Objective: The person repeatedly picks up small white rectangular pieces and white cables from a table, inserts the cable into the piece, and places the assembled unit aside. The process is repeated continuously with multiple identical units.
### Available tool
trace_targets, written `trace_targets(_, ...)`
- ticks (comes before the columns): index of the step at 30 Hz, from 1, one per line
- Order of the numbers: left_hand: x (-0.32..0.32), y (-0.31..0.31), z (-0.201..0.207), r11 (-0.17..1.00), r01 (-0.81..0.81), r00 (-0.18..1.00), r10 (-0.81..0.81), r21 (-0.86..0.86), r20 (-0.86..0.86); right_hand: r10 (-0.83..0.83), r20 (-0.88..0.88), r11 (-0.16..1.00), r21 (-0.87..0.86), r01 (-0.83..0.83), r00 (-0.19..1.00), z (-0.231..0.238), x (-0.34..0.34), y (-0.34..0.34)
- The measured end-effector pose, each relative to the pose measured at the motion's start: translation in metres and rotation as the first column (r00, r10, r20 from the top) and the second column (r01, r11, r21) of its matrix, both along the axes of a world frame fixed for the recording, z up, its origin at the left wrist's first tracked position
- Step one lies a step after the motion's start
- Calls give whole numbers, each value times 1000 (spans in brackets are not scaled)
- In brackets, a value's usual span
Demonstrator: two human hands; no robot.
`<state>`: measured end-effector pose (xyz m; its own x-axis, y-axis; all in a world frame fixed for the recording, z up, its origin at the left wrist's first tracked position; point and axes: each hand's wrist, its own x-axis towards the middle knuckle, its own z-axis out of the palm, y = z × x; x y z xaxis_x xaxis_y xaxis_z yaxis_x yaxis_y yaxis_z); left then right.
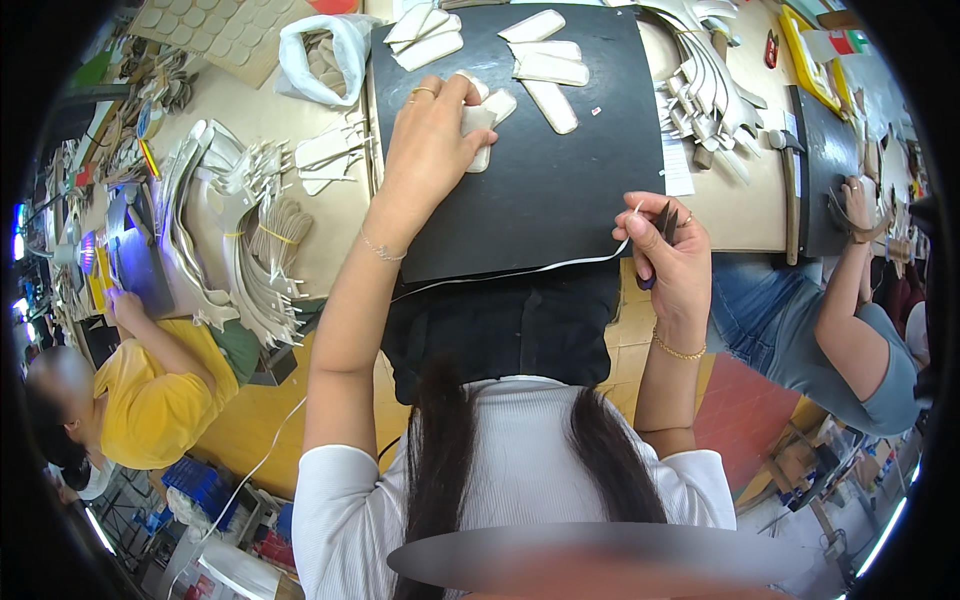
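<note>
On the black board, my left hand is closed over a small stack of cream, rounded flat pieces, its fingertips and thumb at their edges. Near the board's right front corner, my right hand pinches the end of a thin white strip. That same hand holds small scissors, dark blades pointing away from me. The strip runs leftward along the board's front edge and down past it. More cream rounded pieces lie in two loose groups at the board's far side.
Left of the board are a white plastic bag, bundled pale straps and strips. Curved pale straps and a hammer lie to the right. Co-workers sit at left, in a yellow top, and at right, in blue-grey.
</note>
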<state>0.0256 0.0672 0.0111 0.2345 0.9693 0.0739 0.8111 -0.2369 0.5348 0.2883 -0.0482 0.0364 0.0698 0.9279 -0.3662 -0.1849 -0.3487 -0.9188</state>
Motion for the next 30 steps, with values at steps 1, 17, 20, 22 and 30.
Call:
trace_targets(1,1,0,5,998,-35,997,37,-43,62,-11,-8,1000,1,11,1000,-1,1,0)
trace_targets(17,-5,-116,9,993,-118,962,110,17,251,289,4,956,-50,-288,957,-4,-51,12)
trace_targets(20,-7,-116,15,990,-23,868,90,-141,488,341,12,940,-22,-341,940,-3,-63,13)
trace_targets(22,-8,-112,15,974,-9,820,137,-228,556,360,19,933,-19,-360,933,-1,-69,12)
trace_targets(30,-22,-108,6,898,-22,593,366,-440,717,207,603,813,333,-478,771,6,-71,1)
